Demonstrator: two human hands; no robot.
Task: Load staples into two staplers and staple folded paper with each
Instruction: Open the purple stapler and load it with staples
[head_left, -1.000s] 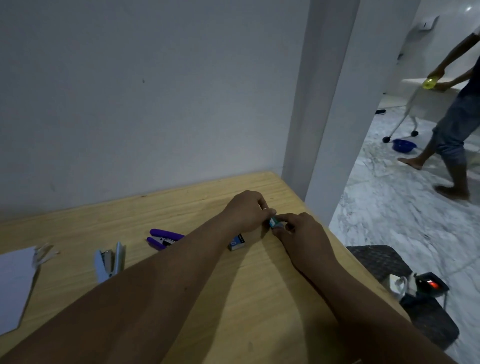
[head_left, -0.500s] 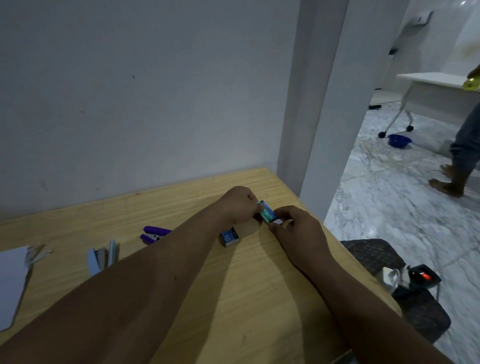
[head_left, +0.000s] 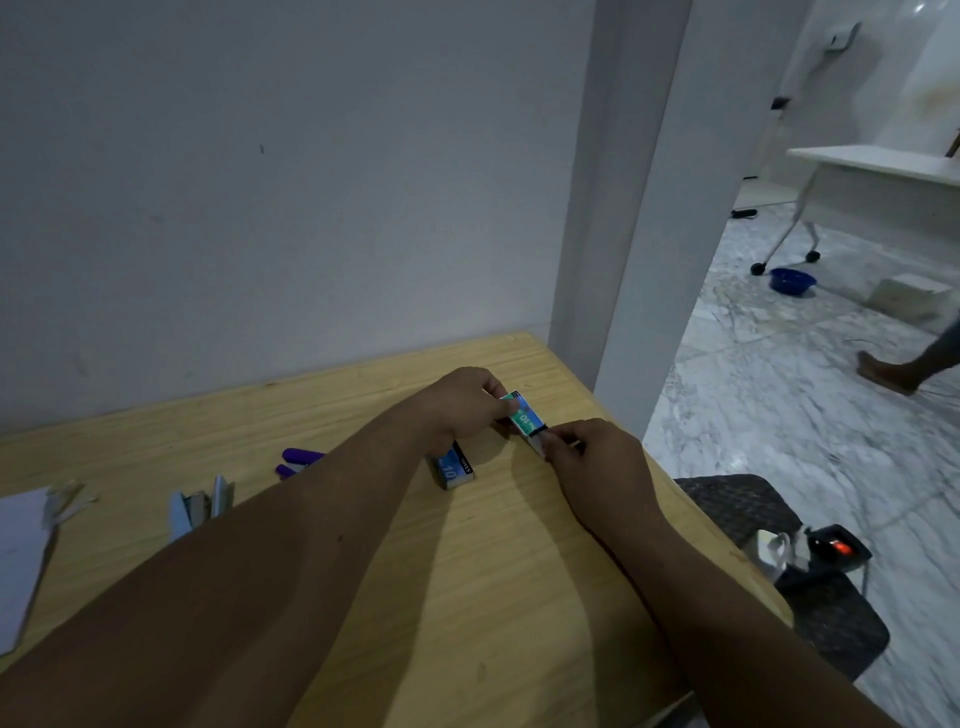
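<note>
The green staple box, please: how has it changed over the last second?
The green staple box came out from between the hands; the left hand holds it while the right hand pulls its inner tray open. The blue box and both staplers stayed put.

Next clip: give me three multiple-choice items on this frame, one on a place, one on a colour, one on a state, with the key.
1. Where does the blue staple box lie?
A. On the wooden table, beside the left forearm
B. On the floor
C. On the paper

2. What colour is the stapler nearest that box?
A. Red
B. Purple
C. Yellow

3. The green staple box is
A. lying untouched
B. held between both hands
C. inside a stapler

Key: A, it rests on the wood; B, its body is purple; B, the left hand grips it and the right hand pinches its end.
</note>
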